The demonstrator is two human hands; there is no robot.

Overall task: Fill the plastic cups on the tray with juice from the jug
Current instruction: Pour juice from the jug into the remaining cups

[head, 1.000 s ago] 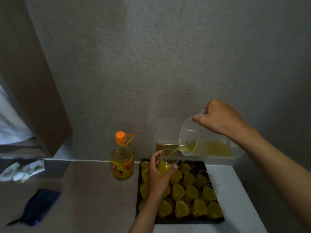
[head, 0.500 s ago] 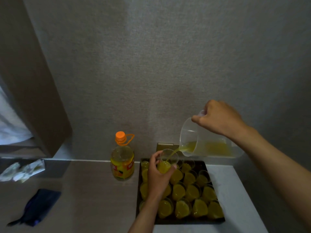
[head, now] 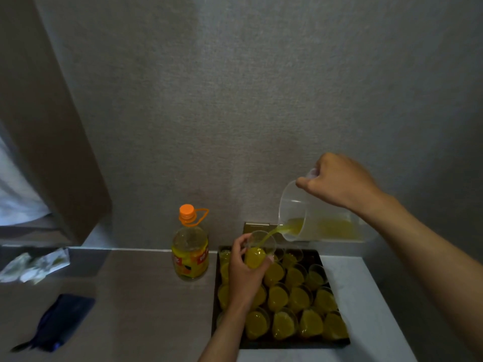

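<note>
My right hand (head: 339, 181) grips the handle of a clear plastic jug (head: 321, 218), tipped to the left with yellow juice low in it. A thin stream runs from its spout into a clear plastic cup (head: 258, 253), which my left hand (head: 247, 273) holds raised above the tray's far left corner. The cup is more than half full. Below, a dark tray (head: 292, 344) holds several cups (head: 300, 299) filled with juice; two at the back right look less full.
A juice bottle (head: 190, 253) with an orange cap stands left of the tray on the brown counter. A dark blue pouch (head: 58, 322) and crumpled wrappers (head: 34, 265) lie far left. The wall is close behind; a wooden panel (head: 47, 126) rises on the left.
The juice in the held cup has risen a little while the stream keeps flowing. Both hands have stayed almost still.
</note>
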